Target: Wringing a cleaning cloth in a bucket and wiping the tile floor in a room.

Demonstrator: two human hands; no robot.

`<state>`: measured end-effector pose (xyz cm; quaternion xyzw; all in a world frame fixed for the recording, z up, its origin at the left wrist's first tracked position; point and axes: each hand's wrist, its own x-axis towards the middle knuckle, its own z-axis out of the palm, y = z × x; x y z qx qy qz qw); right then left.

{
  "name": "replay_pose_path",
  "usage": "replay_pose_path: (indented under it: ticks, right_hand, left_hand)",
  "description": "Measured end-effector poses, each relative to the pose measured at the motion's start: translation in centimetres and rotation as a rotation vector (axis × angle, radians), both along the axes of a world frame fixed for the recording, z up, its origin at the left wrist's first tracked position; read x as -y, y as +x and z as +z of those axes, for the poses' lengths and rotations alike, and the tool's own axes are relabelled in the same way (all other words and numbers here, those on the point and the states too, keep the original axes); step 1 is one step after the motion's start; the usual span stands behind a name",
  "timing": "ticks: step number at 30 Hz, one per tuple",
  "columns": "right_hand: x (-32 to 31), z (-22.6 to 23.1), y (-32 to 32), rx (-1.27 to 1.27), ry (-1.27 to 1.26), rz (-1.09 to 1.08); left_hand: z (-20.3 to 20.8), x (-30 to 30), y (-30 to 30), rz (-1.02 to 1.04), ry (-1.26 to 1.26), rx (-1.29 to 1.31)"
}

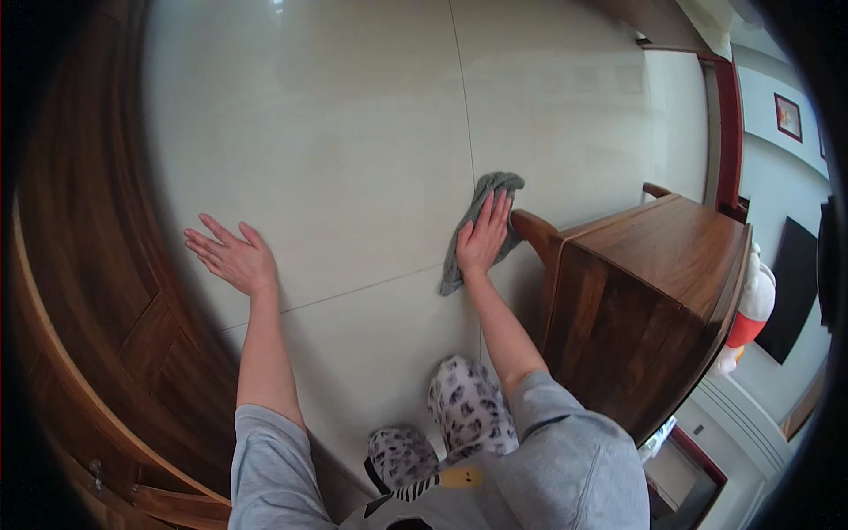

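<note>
Both hands press flat against a pale tiled wall: the right hand (482, 237) lies open-palmed on a grey cloth (477, 223), pinning it to the wall with fingers stretched upward, while the left hand (232, 258) rests bare on the wall (353, 124) well apart to the left, fingers spread and gripping nothing. The cloth sits just beside a vertical grout line, its upper end bunched above the fingertips and its lower end hanging in a limp strip below the wrist. It looks soft and loosely folded, like a microfibre rag.

Large glossy tiles in an off-white tone cover the wall, split by thin straight joints. Close to the right of the cloth stands a dark wooden cabinet (658, 291) with a smooth polished top and a curved raised end piece that comes almost up to the right hand, crowding that side of the wiped area. A broad panel of brown wood (97, 291) with diagonal trim bends along the left edge. Below, between the grey-sleeved forearms, two spotted slippers (468, 406) point toward the wall. A white and red figure (751, 314) stands behind the cabinet at the right.
</note>
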<state>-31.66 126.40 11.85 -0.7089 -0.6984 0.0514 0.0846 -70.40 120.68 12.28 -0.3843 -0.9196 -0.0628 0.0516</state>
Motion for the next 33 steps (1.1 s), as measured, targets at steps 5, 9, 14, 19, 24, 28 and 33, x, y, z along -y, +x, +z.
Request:
replay_pose_path:
  ticks: [5, 9, 14, 19, 24, 28, 33]
  right_hand:
    - [0.1, -0.1, 0.4, 0.061, -0.006, 0.008]
    - [0.0, -0.3, 0.1, 0.058, -0.019, -0.001]
    - [-3.7, -2.8, -3.0, 0.095, 0.001, -0.402]
    - [-12.7, -3.8, -2.5, 0.270, 0.004, -0.917]
    - [-17.3, -2.8, 2.8, 0.301, -0.576, -1.426]
    - [-18.4, -2.8, 10.6, 0.176, -0.687, -1.350]
    - [-25.6, 1.3, 28.9, 0.343, -0.505, -1.269]
  left_hand:
    - [-0.3, -0.2, 0.4, 0.007, 0.013, -0.004]
    - [-0.7, 0.0, 0.0, -0.002, 0.018, 0.016]
    - [-1.0, -0.3, 0.3, -0.013, 0.039, 0.004]
    - [-1.8, -0.5, 0.7, -0.007, 0.041, 0.035]
    - [-0.9, 1.1, -1.3, 0.003, 0.037, -0.031]
    - [-1.5, 0.8, -0.7, -0.018, 0.016, -0.024]
    - [-3.1, -2.0, 3.6, 0.004, 0.140, 0.096]
